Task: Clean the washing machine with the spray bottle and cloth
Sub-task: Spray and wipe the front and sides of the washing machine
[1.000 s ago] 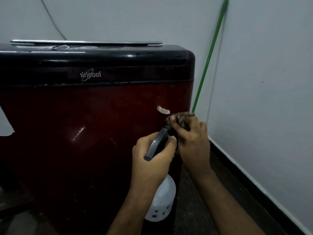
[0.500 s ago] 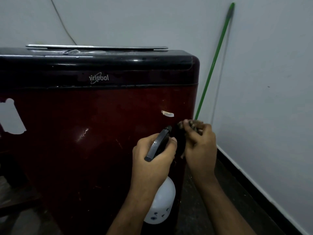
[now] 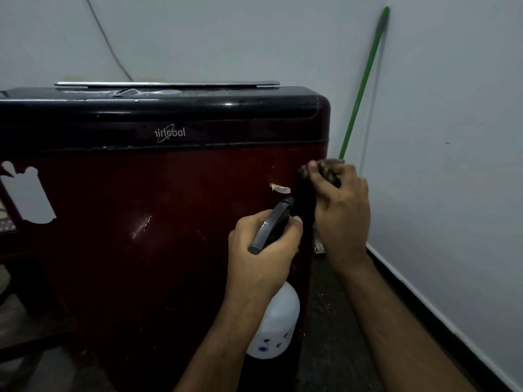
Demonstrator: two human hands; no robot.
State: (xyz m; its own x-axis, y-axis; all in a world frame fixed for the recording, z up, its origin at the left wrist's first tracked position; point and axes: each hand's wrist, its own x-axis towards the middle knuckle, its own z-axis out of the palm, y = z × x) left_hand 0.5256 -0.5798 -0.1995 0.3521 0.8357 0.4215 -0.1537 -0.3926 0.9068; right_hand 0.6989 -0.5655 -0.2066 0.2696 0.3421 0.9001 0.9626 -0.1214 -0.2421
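Observation:
A dark red washing machine [image 3: 141,222] with a black top band fills the left and middle of the view. My left hand [image 3: 260,256] grips the black trigger head of a white spray bottle [image 3: 276,326], nozzle close to the machine's right front corner. My right hand [image 3: 339,205] is closed on a dark cloth [image 3: 329,172], pressed against that same corner, just above and right of the nozzle. Most of the cloth is hidden in my fingers. A pale torn sticker scrap [image 3: 280,188] sits on the panel beside the nozzle.
A green broom handle [image 3: 365,83] leans in the wall corner behind the machine. The white wall [image 3: 452,165] with a black skirting [image 3: 441,321] runs close on the right, leaving a narrow strip of dark floor [image 3: 334,335]. A white sticker patch [image 3: 28,193] marks the machine's left side.
My right hand with the cloth has slid up the machine's right corner edge. My left hand with the bottle has stayed at about the same spot on the panel. The view has tilted upward.

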